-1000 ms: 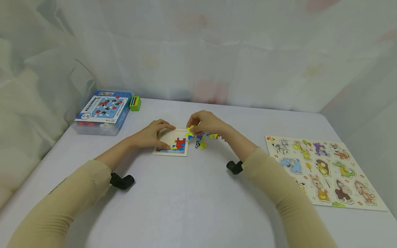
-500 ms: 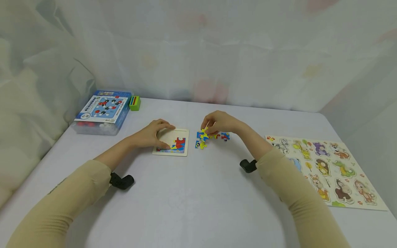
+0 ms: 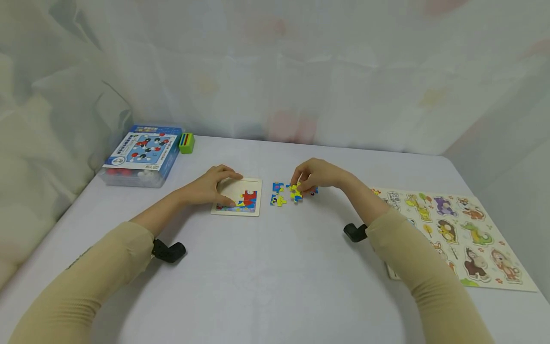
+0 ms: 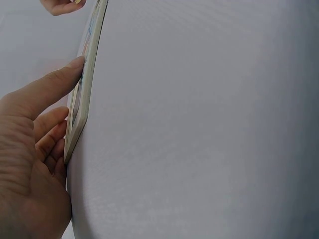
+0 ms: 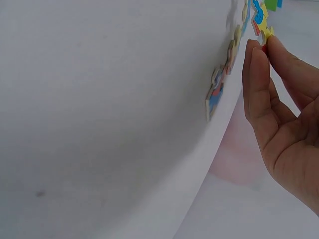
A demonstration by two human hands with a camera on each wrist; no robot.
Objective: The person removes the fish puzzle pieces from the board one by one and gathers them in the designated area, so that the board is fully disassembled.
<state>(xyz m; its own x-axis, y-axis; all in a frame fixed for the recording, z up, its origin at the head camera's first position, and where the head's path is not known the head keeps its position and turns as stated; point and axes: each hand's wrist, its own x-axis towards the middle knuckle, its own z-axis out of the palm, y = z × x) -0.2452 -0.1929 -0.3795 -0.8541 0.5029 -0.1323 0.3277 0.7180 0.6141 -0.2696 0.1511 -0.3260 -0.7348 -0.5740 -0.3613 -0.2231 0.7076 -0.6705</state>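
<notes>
A small square puzzle tray [image 3: 238, 185] lies left of the table's middle, with red, blue and yellow pieces [image 3: 248, 198] fitted along its front and right side. My left hand [image 3: 210, 185] holds it from the left, thumb on its front part and fingers at its far edge. To the right, my right hand [image 3: 320, 173] pinches a yellow and blue jigsaw piece [image 5: 260, 19] between thumb and fingers, above the table. Loose jigsaw pieces [image 3: 278, 200] lie between tray and right hand; another loose piece [image 5: 215, 94] shows below the right hand in the right wrist view.
At the back left sits a clear plastic box [image 3: 142, 157] with a blue molecule-picture cover, beside a small green block [image 3: 186, 143]. A large animal puzzle board [image 3: 460, 239] lies at the right, partly behind the right sleeve. A pale curtain [image 3: 275, 71] hangs behind the table.
My right hand has moved right, away from the tray and over the loose pieces, carrying the yellow and blue jigsaw piece. The left hand and tray stay in place.
</notes>
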